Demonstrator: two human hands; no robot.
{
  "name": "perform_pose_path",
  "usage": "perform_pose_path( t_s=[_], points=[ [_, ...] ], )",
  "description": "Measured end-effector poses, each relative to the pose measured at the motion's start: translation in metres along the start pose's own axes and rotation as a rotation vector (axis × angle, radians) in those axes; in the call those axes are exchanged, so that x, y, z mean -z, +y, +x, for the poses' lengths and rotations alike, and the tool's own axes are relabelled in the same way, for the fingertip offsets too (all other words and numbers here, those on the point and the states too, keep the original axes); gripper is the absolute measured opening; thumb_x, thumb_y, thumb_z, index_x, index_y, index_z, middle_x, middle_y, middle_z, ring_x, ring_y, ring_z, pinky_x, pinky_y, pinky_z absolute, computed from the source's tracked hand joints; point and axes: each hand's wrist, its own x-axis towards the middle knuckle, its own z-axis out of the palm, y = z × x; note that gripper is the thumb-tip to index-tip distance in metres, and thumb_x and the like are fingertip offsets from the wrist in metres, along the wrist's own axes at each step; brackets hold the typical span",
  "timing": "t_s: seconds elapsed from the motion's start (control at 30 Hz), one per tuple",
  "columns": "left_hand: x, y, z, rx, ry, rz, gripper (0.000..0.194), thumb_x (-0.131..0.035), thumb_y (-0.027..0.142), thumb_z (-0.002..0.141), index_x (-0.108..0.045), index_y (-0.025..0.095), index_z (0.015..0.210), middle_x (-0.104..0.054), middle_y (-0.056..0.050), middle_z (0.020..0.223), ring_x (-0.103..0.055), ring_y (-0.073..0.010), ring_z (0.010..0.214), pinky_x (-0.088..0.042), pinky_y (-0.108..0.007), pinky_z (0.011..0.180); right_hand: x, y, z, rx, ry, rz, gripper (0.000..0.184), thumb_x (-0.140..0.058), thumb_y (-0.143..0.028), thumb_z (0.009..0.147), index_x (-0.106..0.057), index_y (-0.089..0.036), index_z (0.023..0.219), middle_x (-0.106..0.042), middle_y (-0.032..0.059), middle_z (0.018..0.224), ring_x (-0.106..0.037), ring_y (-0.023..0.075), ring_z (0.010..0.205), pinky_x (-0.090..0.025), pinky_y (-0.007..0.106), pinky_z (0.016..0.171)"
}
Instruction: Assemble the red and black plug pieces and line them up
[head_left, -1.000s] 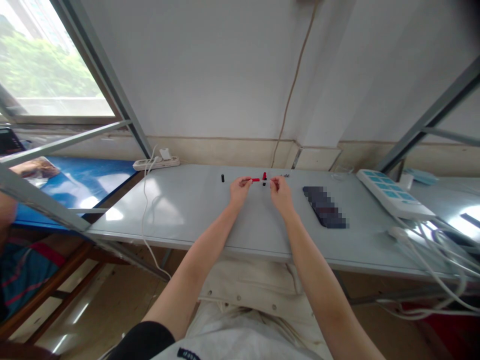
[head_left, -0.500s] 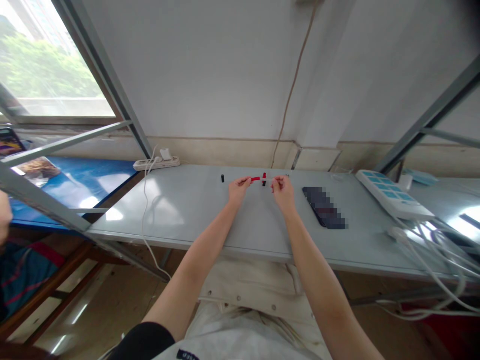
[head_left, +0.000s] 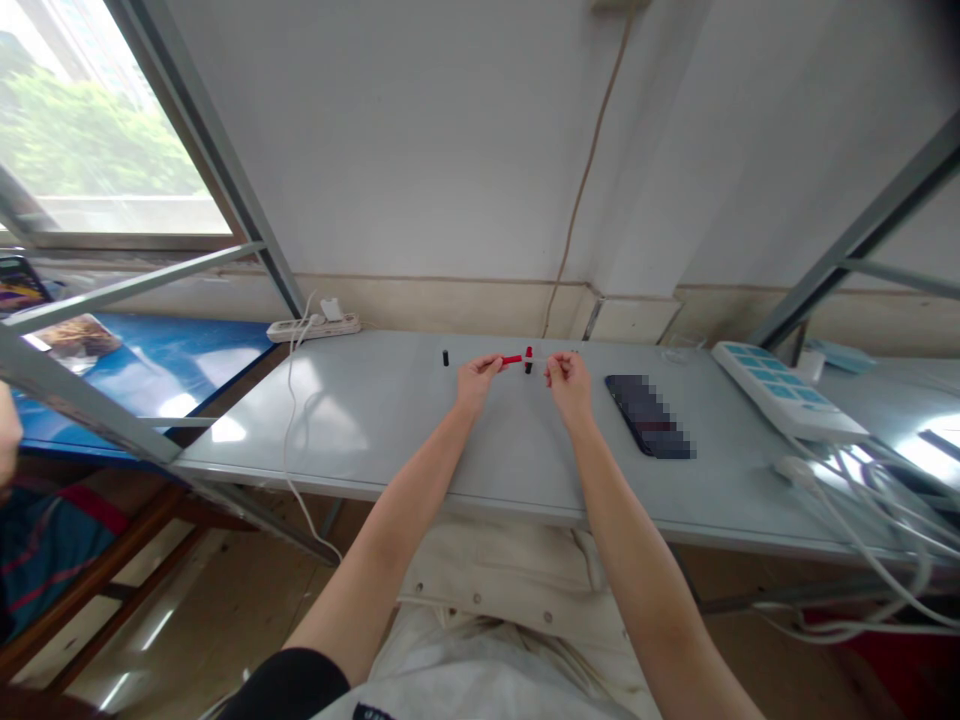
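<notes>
Both my hands are stretched out over the far side of a grey table (head_left: 390, 420). My left hand (head_left: 477, 378) is closed in a pinch on a small red piece (head_left: 511, 359) that points to the right. My right hand (head_left: 570, 378) is closed too, pinching something thin and pale that I cannot make out, close to the red piece. Between the hands, a small red and black piece (head_left: 529, 359) stands on the table. A small black cap (head_left: 445, 357) stands alone to the left of my left hand.
A dark phone (head_left: 649, 414) lies right of my right hand. Further right are a white and blue power strip (head_left: 780, 387) and several white cables (head_left: 862, 500). Another power strip (head_left: 313, 325) sits at the table's back left, its cord hanging over the front edge.
My right hand has moved a little up and towards the red piece held in my left hand. The left hand has barely moved.
</notes>
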Motion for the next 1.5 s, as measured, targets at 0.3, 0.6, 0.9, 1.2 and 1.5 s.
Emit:
perform_pose_path(
  t_s=[0.3, 0.6, 0.9, 1.2, 1.5],
  points=[
    [0.0, 0.0, 0.001, -0.005, -0.028, -0.032, 0.027, -0.067, 0.033, 0.061, -0.065, 0.014, 0.08, -0.068, -0.005, 0.079, -0.064, -0.0146, 0.074, -0.045, -0.035, 0.085, 0.0, -0.001, 0.001, 0.005, -0.049, 0.04, 0.026, -0.047, -0.044, 0.074, -0.044, -0.019, 0.079, -0.051, -0.0033, 0.058, -0.044, 0.008, 0.046, -0.038, 0.022, 0.047],
    [-0.007, -0.003, -0.005, 0.031, -0.157, -0.015, 0.03, -0.068, 0.036, 0.059, -0.066, 0.014, 0.079, -0.068, -0.006, 0.08, -0.063, -0.0155, 0.074, -0.046, -0.034, 0.084, -0.008, 0.004, -0.002, -0.017, -0.16, 0.105, 0.031, -0.05, -0.049, 0.072, -0.046, -0.019, 0.078, -0.053, -0.0028, 0.057, -0.045, 0.0082, 0.044, -0.037, 0.022, 0.044],
    [-0.013, 0.01, -0.013, -0.123, -0.177, 0.195, 0.028, -0.061, 0.035, 0.067, -0.062, 0.013, 0.086, -0.067, -0.008, 0.078, -0.062, -0.0139, 0.065, -0.049, -0.029, 0.07, -0.012, -0.004, -0.008, -0.158, -0.123, 0.28, 0.031, -0.054, -0.048, 0.069, -0.047, -0.019, 0.074, -0.053, -0.0032, 0.055, -0.044, 0.0077, 0.043, -0.036, 0.022, 0.045],
    [-0.008, 0.062, 0.035, -0.48, -0.506, 0.979, 0.018, -0.055, 0.026, 0.073, -0.066, 0.021, 0.086, -0.066, -0.004, 0.091, -0.058, -0.0158, 0.087, -0.041, -0.028, 0.083, -0.015, 0.006, -0.005, -0.266, -0.048, 0.376, 0.029, -0.056, -0.044, 0.066, -0.045, -0.019, 0.075, -0.052, -0.0049, 0.054, -0.043, 0.0072, 0.042, -0.033, 0.021, 0.042],
    [0.027, 0.099, 0.081, -0.447, -0.701, 1.693, 0.026, -0.046, 0.015, 0.073, -0.065, 0.018, 0.091, -0.066, -0.005, 0.095, -0.058, -0.0161, 0.09, -0.039, -0.025, 0.079, -0.014, 0.003, -0.005, -0.287, -0.002, 0.295, 0.021, -0.054, -0.036, 0.065, -0.046, -0.019, 0.074, -0.051, -0.0057, 0.053, -0.043, 0.0067, 0.042, -0.034, 0.022, 0.043]
  ],
)
